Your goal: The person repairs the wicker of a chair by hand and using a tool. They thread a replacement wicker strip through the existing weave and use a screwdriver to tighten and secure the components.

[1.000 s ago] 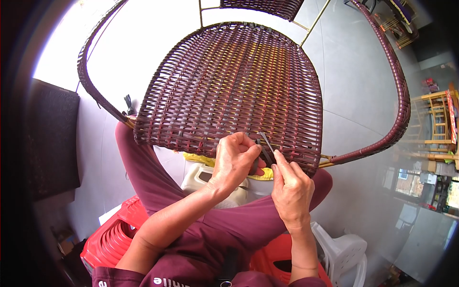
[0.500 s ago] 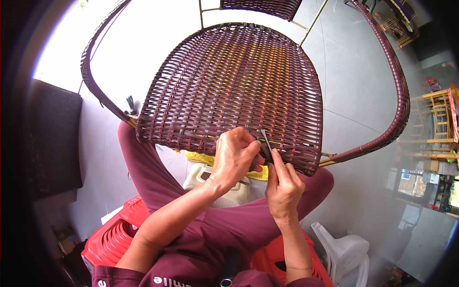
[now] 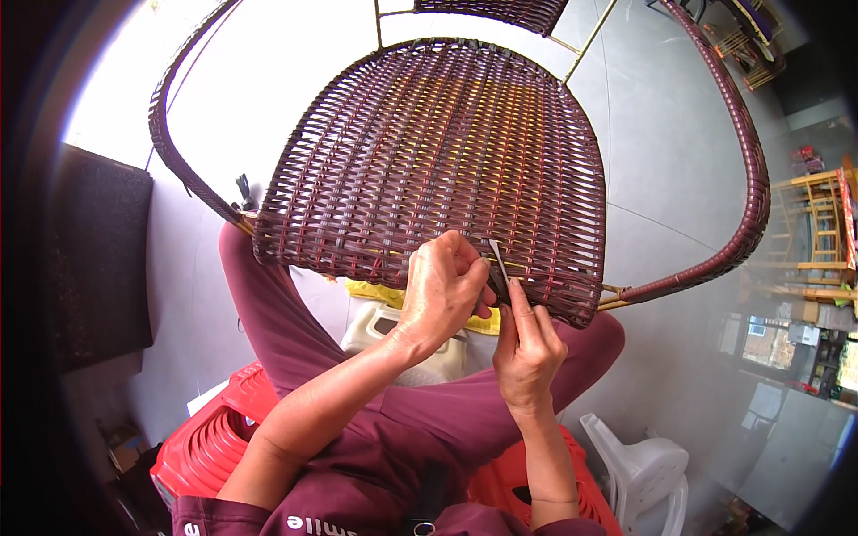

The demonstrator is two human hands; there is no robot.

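A dark brown-red woven wicker chair seat leans over my lap, its front edge toward me. My left hand is closed in a pinch at that edge, right of the middle; what sits between its fingertips is mostly hidden. Beside it my right hand is closed, index finger stretched up along a thin, flat, metal-looking blade. The blade lies against the weave with its tip pointing away from me. Its lower end disappears at my right fingers. Short dark strips show between the two hands.
Curved wicker armrests arch out on both sides. Beneath the seat are a cream plastic container and yellow material. A red plastic stool is under me, a white plastic stool at lower right. A dark box stands left.
My left hand has shifted very slightly, and the dark rounded thing seen under its fingers before is now less visible. The right hand and blade stay almost in place.
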